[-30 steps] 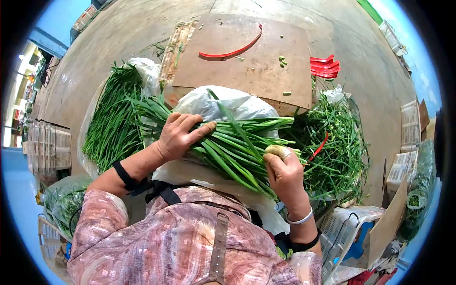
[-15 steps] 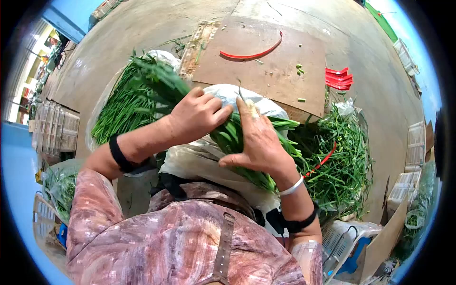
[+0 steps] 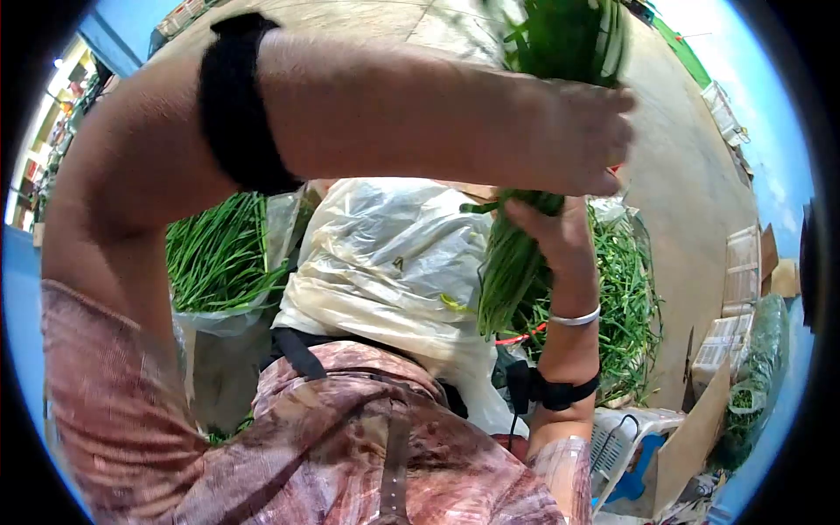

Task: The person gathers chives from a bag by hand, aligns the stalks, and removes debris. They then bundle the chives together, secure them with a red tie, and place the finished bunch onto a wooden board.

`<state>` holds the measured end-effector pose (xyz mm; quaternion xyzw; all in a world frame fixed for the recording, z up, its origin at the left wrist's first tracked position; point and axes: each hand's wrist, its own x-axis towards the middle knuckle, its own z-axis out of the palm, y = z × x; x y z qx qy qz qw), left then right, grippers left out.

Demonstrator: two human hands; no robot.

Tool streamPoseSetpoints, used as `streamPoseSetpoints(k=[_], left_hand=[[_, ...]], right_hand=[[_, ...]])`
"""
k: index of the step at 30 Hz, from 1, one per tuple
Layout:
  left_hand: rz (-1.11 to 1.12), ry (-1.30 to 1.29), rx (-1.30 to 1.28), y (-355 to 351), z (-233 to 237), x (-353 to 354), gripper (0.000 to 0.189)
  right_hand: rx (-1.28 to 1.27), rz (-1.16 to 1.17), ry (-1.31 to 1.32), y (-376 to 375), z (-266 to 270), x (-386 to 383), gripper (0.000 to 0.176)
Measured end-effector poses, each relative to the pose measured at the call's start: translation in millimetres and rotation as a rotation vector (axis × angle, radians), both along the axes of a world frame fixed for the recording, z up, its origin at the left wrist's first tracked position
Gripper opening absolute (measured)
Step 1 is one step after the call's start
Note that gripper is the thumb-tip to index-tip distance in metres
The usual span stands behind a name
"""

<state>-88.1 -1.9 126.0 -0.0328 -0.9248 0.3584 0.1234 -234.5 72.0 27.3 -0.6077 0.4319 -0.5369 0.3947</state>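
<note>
The left hand (image 3: 584, 140), its forearm stretched across the top of the view, was clenched around a bunch of chives (image 3: 509, 267), raised close to the camera. The right hand (image 3: 548, 229) gripped the same bunch just below, fingers wrapped about the stalks. The bunch stood nearly upright, its upper end rising past the left hand to the top edge and its lower end hanging below the right hand. A silver bangle (image 3: 575, 318) circled the right wrist, with a black wristband (image 3: 556, 390) further down that arm and another black strap (image 3: 238, 105) on the left forearm. Beneath the bunch, a pale plastic sheet (image 3: 385, 254) lay across the person's lap. To the left of it sat a bag of cut chives (image 3: 219, 254); to the right, a loose heap of greens (image 3: 628, 297) spread on the concrete floor (image 3: 682, 184). A red band (image 3: 523, 338) showed near the heap's lower edge. A white plastic crate (image 3: 623, 430) stood at the lower right, beside a sheet of cardboard (image 3: 693, 436).
</note>
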Motion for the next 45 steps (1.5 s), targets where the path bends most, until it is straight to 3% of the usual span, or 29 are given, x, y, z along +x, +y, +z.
streamPoseSetpoints(k=[1,3,4,6,7,9,10,12,13,14,15,16,18,19,24,25,26,28,32,34,35,36,38,40,42,43,45], left_hand=[[-0.008,-0.002,0.053,0.7,16.9,-7.2,0.031],[-0.022,0.024,0.273,9.2,50.1,-11.8,0.033],[-0.026,0.049,0.465,15.0,68.3,-6.4,0.035],[-0.044,0.116,1.061,37.6,100.6,-7.7,0.037],[-0.046,0.154,1.352,38.0,107.5,-10.6,0.039],[-0.026,0.232,1.68,28.8,90.0,-14.3,0.042],[-0.037,0.223,1.676,8.4,67.4,-14.3,0.042],[-0.166,0.415,1.587,-55.4,-37.7,-17.7,0.09],[-0.077,0.238,2.047,-58.8,-85.9,-19.0,0.1],[-0.007,0.088,2.297,-56.3,-128.3,-24.1,0.089],[-0.278,-0.068,2.401,-41.3,-159.2,-33.4,0.075],[-0.073,-0.08,2.499,-14.0,-157.0,-25.4,0.062],[-0.109,-0.108,3.04,13.2,-205.4,-30.7,0.071],[-0.11,-0.106,3.047,25.8,-209.4,-27.1,0.071],[-0.679,0.241,3.549,55.8,-216.7,-1.5,0.084],[-0.68,0.301,3.566,59.8,-203.4,-3.4,0.099],[-0.826,0.212,3.613,63.0,-188.8,-6.7,0.105],[-0.883,0.344,3.685,70.2,-184.5,-9.8,0.116],[-1.133,0.427,3.676,57.3,-186.9,-10.7,0.102],[-0.725,0.52,3.736,48.3,-187.8,-7.7,0.081],[-0.804,0.511,3.863,43.5,-187.0,-6.4,0.064],[-0.806,0.506,3.867,35.5,-187.8,-5.7,0.064],[-0.557,0.547,3.774,20.7,-191.0,-3.0,0.062],[-0.476,0.569,3.774,16.3,-195.6,-2.0,0.052],[-0.149,0.787,3.86,14.4,-222.1,-7.5,0.041],[-0.236,0.789,3.898,14.7,-223.9,-7.2,0.033],[-0.148,0.818,3.9,16.3,-216.4,-8.0,0.031]], right_hand=[[-0.005,-0.014,0.012,2.0,0.1,-14.0,0.032],[0.13,-0.184,-0.208,7.4,-6.9,-46.4,0.034],[0.125,-0.2,-0.2,4.2,-23.5,-70.7,0.034],[0.139,-0.201,-0.623,-5.4,-59.1,-115.2,0.04],[0.011,-0.017,-0.697,6.8,-21.0,-92.1,0.05],[0.014,0.085,-0.818,18.6,-12.4,-93.9,0.054],[0.025,0.206,-0.934,20.2,-11.0,-94.6,0.058],[-0.025,0.18,-1.043,14.1,-18.3,-86.8,0.065],[-0.047,0.223,-1.086,10.2,-19.3,-81.4,0.065],[-0.069,0.27,-1.131,4.3,-21.0,-76.1,0.066],[-0.097,0.277,-1.093,-2.7,-24.5,-71.3,0.067],[-0.104,0.285,-1.121,-8.4,-27.4,-63.9,0.066],[-0.014,0.283,-1.115,-18.6,-33.8,-56.8,0.066],[0.026,0.284,-1.194,-25.1,-39.0,-50.1,0.065],[0.244,0.238,-1.141,-48.7,-69.0,-31.7,0.061],[0.276,0.242,-1.175,-55.4,-74.4,-27.7,0.06],[0.31,0.245,-1.208,-61.0,-78.3,-24.1,0.06],[0.393,0.257,-1.257,-66.7,-77.6,-14.8,0.057],[0.426,0.283,-1.239,-91.9,-98.6,-15.0,0.054],[0.441,0.311,-1.24,-99.1,-99.3,-19.7,0.054],[0.489,0.282,-1.193,-102.0,-98.4,-24.9,0.055],[0.537,0.25,-1.145,-103.5,-94.2,-26.5,0.056],[0.511,0.166,-1.061,-106.7,-83.3,-34.6,0.07],[0.532,0.205,-0.957,-99.0,-78.5,-50.9,0.072],[0.629,-0.081,-0.702,-85.1,-106.3,-76.2,0.069],[0.485,-0.214,-0.696,-68.6,-90.2,-60.4,0.068],[0.677,-0.26,-0.546,-30.5,-117.2,-93.2,0.071]])
